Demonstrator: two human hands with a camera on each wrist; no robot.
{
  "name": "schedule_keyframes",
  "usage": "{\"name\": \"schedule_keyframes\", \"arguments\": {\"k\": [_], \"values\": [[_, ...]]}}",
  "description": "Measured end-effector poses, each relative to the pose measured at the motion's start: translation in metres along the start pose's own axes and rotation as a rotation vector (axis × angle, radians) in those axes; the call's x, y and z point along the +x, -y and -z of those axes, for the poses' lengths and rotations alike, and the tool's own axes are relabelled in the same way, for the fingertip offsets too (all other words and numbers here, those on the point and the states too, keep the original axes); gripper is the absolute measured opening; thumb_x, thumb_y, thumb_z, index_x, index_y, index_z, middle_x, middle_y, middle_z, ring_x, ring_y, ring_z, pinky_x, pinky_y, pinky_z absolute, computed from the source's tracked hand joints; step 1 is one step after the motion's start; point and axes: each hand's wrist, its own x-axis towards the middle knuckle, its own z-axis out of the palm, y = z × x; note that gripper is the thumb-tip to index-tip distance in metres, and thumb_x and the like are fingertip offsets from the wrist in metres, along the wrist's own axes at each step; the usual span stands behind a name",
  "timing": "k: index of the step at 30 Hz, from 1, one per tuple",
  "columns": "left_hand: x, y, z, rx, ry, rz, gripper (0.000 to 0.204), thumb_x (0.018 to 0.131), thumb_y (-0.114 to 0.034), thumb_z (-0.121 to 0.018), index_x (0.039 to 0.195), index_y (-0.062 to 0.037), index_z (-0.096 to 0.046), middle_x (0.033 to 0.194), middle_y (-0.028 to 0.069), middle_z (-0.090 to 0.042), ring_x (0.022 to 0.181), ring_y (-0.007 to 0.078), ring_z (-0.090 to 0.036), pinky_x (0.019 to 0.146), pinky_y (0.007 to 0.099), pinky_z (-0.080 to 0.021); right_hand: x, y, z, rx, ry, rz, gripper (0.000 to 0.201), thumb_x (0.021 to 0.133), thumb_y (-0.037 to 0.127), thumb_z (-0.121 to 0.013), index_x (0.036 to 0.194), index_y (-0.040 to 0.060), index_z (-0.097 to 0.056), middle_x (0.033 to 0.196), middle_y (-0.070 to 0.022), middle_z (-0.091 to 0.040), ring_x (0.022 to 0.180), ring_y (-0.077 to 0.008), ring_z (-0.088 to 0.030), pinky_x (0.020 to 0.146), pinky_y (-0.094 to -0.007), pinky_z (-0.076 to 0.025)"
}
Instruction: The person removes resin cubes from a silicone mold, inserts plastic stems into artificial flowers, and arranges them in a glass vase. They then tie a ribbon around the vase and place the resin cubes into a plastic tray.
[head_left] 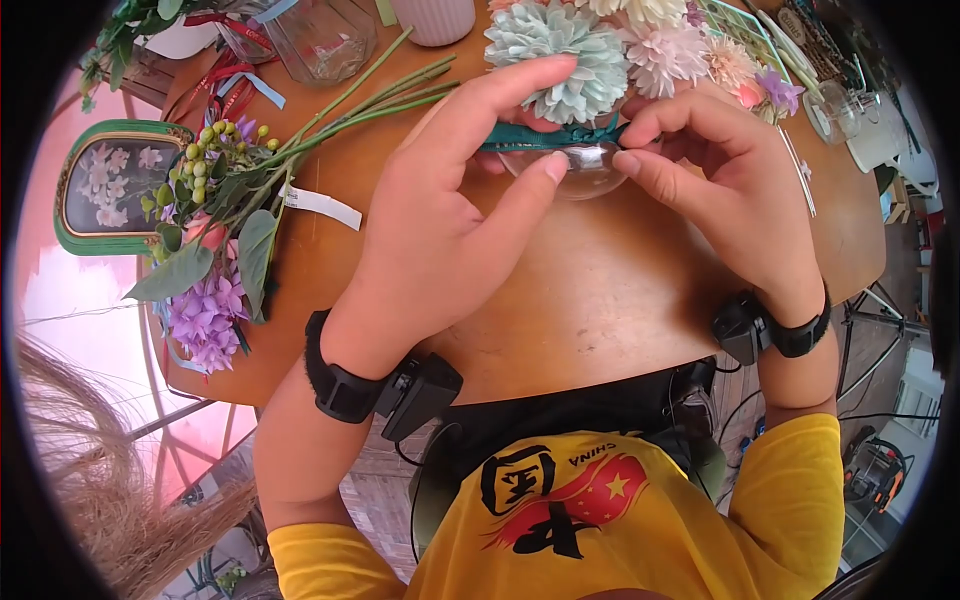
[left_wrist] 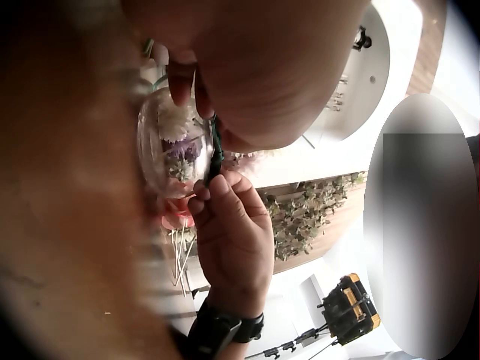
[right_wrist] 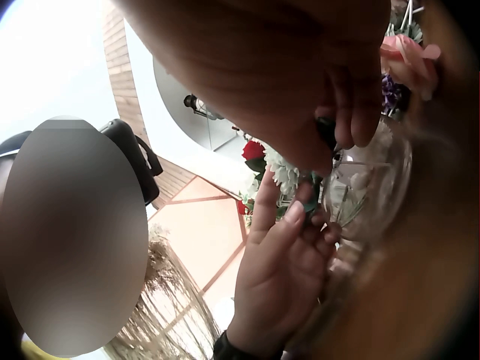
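Dark teal fabric ribbon [head_left: 505, 138] at the neck of a clear round glass vase [head_left: 592, 183], both your hands on it.
Vase sits in front of you at the brown wooden worktop [head_left: 560, 320]; your left hand [head_left: 430, 220] grips its neck, thumb in front, probably so the smooth round glass can't turn. Your right hand [head_left: 730, 185] pinches the ribbon, likely to hold it snug in the neck. Just behind, a pale blue-green artificial flower [head_left: 565, 60]; can't tell if it's in the vase. Purple artificial flower bunch [head_left: 205, 320] lies off left, seemingly out of your hands' way; hexagonal clear glass jar [head_left: 325, 45] farther back.
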Motion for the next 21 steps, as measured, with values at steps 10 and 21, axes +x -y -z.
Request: {"name": "schedule_keyframes", "arguments": {"k": [10, 21], "values": [[0.006, 0.010, -0.001, 0.179, -0.140, -0.065, 0.052, 0.093, -0.003, -0.074, 0.141, -0.0020, -0.054, 0.097, 0.0060, -0.075, 0.100, 0.0110, -0.067, 0.096, 0.0276, -0.049, 0.000, -0.002, -0.003, -0.125, -0.013, 0.031, 0.015, 0.093, 0.004, -0.076, 0.106, -0.0005, -0.071, 0.103, -0.0018, -0.068, 0.092, -0.0070, -0.064, 0.082, -0.0223, -0.052], [0.014, -0.002, -0.005, 0.336, -0.143, -0.058, 0.049, 0.089, -0.007, -0.077, 0.133, -0.0029, -0.056, 0.091, 0.0025, -0.075, 0.092, 0.0091, -0.067, 0.093, 0.0268, -0.048, 0.001, -0.001, -0.004, -0.089, 0.011, 0.051, 0.013, 0.093, 0.004, -0.075, 0.105, -0.0006, -0.072, 0.098, -0.0001, -0.067, 0.088, -0.0050, -0.061, 0.077, -0.0207, -0.050]]}}
